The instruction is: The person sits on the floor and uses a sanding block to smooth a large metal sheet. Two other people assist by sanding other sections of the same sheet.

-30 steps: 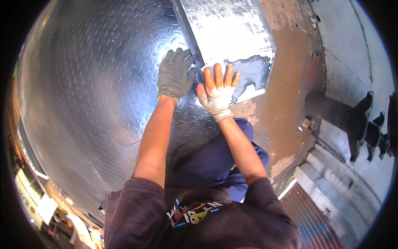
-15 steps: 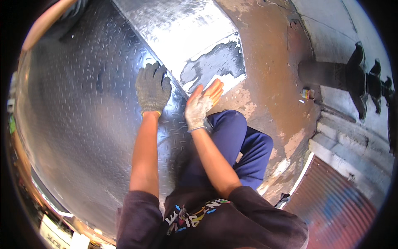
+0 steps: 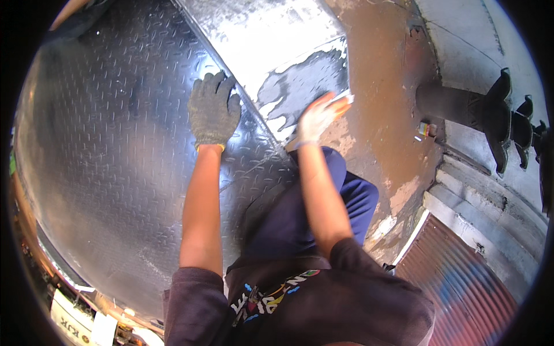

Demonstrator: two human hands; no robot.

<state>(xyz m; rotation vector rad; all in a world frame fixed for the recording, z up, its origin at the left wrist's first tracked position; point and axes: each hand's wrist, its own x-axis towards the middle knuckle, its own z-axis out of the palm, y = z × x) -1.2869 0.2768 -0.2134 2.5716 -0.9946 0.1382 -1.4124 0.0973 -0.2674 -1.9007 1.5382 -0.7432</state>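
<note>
My left hand (image 3: 213, 112), in a dark grey knit glove with a yellow cuff edge, lies flat on the dark diamond-plate sheet (image 3: 127, 167), fingers stretched out and holding nothing. My right hand (image 3: 318, 118) is over the near right corner of a smooth panel (image 3: 254, 40). It looks pale, whitened over the palm, with orange at the fingers, which are stretched out and slightly blurred. A small white streak shows by its fingers; I cannot tell what it is. Glaring white covers most of the panel, around an irregular dark grey patch (image 3: 303, 81).
Brown stained floor (image 3: 378, 75) runs along the panel's right side. Beyond it stand a black post-like part with flared fins (image 3: 490, 109), a small colourful container (image 3: 425, 128), pale concrete steps (image 3: 473, 213) and a rusty corrugated sheet (image 3: 456, 271). Another person's arm (image 3: 68, 12) shows at the upper left.
My right hand has swept right and slightly away from me across the panel's near edge. My left hand stays flat on the diamond plate. The other person's arm has drawn toward the upper edge.
</note>
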